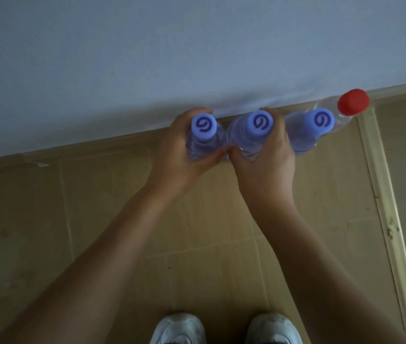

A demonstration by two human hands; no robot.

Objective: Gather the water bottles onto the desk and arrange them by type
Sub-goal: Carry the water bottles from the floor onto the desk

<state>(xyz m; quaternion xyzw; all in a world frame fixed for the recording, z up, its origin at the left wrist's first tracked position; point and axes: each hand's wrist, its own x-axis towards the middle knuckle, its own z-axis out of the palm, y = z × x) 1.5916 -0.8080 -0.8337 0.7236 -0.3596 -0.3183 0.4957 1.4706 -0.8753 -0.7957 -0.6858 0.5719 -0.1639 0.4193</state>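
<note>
bottles (251, 137) packed touching in a row against the wall (147, 58), open floor (97, 207) on the near side

Both bare forearms reach forward and down, converging as they go. The left hand (184, 145) curls round a blue-capped bottle (203, 135), fingers wrapped over the far side, thumb across the near side. The right hand (269, 155) grips the neighbouring blue-capped bottle (251, 135) the same way, its thumb tip just beside the left thumb. Wrists are straight, knuckles outward, feet planted below.
</note>
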